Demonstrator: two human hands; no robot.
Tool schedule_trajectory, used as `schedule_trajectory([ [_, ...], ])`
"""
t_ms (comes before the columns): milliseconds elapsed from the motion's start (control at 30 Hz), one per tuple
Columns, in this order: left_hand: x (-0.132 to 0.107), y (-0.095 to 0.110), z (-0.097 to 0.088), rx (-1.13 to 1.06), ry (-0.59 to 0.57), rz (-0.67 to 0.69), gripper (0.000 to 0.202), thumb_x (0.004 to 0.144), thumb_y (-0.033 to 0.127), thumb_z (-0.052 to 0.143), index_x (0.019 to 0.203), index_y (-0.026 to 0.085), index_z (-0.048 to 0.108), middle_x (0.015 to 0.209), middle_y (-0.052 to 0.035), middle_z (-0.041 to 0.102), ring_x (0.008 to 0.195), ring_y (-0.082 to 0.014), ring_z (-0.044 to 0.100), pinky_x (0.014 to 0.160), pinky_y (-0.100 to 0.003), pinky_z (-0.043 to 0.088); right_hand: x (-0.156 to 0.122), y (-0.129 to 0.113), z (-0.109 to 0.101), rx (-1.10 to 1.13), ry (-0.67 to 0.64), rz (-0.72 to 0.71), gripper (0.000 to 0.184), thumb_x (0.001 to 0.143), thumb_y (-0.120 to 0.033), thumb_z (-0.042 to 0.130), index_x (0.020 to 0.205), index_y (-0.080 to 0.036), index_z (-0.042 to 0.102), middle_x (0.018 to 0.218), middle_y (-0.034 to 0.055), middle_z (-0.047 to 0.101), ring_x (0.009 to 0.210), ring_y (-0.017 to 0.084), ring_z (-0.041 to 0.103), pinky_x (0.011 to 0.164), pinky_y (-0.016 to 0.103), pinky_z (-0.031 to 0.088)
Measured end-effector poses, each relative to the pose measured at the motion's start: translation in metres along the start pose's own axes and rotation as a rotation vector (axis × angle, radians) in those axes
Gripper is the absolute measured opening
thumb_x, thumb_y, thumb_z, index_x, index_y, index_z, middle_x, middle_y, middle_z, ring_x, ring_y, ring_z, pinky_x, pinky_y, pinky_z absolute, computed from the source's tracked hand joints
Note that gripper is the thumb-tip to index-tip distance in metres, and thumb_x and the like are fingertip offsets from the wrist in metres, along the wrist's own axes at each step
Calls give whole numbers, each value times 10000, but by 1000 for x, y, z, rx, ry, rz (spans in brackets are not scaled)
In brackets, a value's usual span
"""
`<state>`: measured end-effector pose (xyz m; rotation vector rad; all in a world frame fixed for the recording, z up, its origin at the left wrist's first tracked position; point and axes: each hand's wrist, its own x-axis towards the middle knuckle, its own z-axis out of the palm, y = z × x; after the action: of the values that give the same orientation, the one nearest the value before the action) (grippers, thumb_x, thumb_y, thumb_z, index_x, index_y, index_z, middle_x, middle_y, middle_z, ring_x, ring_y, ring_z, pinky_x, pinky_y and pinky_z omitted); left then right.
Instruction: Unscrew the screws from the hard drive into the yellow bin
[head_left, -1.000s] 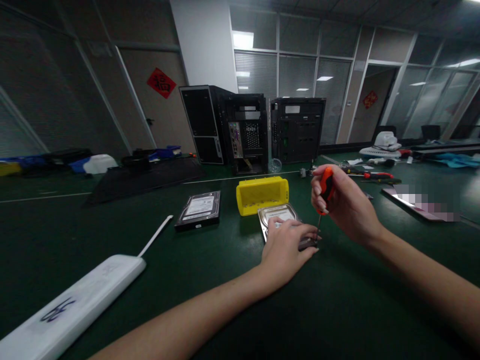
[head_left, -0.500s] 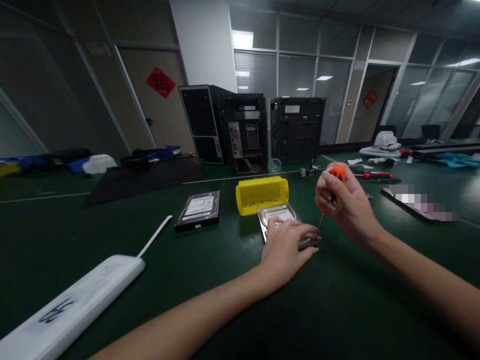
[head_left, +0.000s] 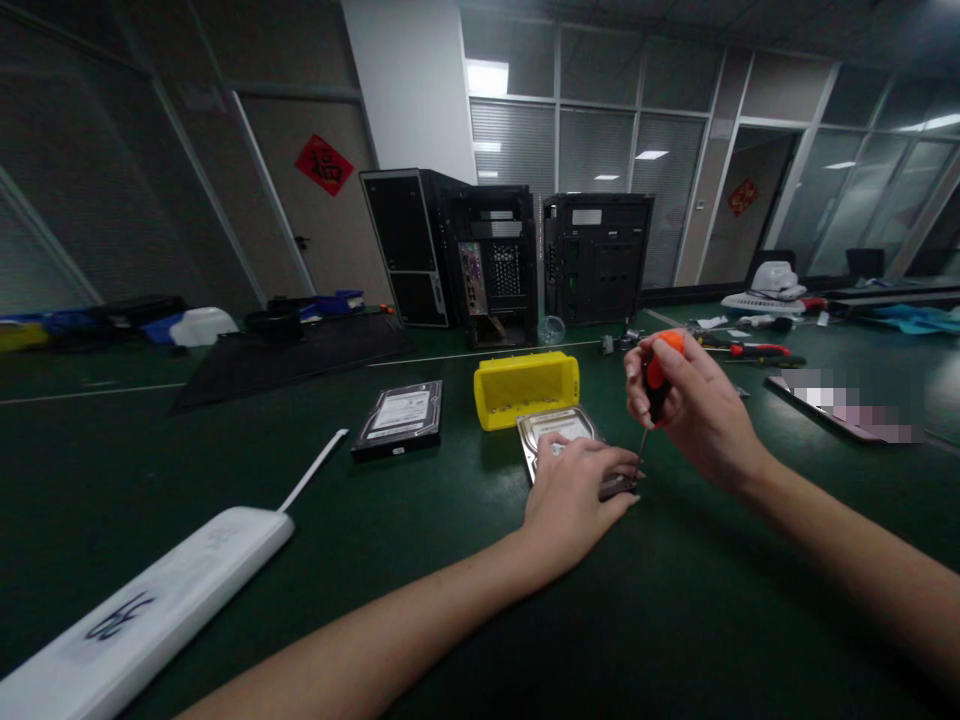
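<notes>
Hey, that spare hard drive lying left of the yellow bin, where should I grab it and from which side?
I'd take the spare hard drive by its two long side edges, reaching down from above. It lies flat, label up, on the table, a thin slab with both long sides free; the yellow bin stands clear to its right.

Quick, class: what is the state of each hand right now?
Left hand: open, resting flat on the silver hard drive.
Right hand: closed around the orange screwdriver.
</notes>
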<state>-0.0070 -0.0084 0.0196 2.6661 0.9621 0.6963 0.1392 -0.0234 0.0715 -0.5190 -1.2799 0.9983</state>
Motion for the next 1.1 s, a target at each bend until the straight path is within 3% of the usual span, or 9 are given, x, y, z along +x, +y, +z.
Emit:
schedule_trajectory([
  [133,0,1,-1,17,-16,-6,265,810,322,591,1069,277,619,1081,-13,644,1066,-223,524,988,-492,255,1,1,-1,-37,23,18,162,834,-357,523,867,-231,426,762,-20,510,542,73,446,462,210,344],
  [267,0,1,-2,13,-18,4,254,808,319,595,1059,285,618,1073,2,650,1063,-216,527,994,-485,245,1,0,1,-49,47,12,196,814,-357,557,931,-261,433,654,-54,422,494,69,380,438,204,296],
  [400,0,0,0,8,5,-1,251,804,318,598,1052,292,615,1074,7,649,1066,-216,522,990,-484,240,0,-3,3,-21,12,15,258,864,-449,428,1037,-266,483,652,-42,394,479,77,331,433,220,284],
  [500,-1,-1,0,7,7,9,252,809,319,590,1059,293,611,1074,15,644,1068,-212,520,991,-476,239,0,-3,3,8,-27,28,308,885,-464,360,1005,-232,522,674,-26,408,496,78,356,442,227,300],
  [867,-1,-1,0,5,5,18,249,811,327,587,1056,293,616,1073,12,644,1063,-214,527,986,-461,248,0,-4,1,-18,10,6,123,845,-310,527,891,-238,439,765,-28,526,513,67,459,434,208,328],
  [1000,0,0,-1,5,-1,15,247,811,309,592,1056,291,615,1073,15,648,1058,-215,529,985,-478,246,1,-2,1,11,18,8,130,841,-297,541,894,-244,434,648,-60,440,461,46,383,423,195,270],
  [1100,1,1,-1,-6,-3,20,236,809,296,595,1044,291,619,1069,18,652,1048,-216,534,981,-484,252,1,-2,2,44,3,3,148,891,-360,434,996,-260,466,638,-54,401,461,49,344,428,204,254],
])
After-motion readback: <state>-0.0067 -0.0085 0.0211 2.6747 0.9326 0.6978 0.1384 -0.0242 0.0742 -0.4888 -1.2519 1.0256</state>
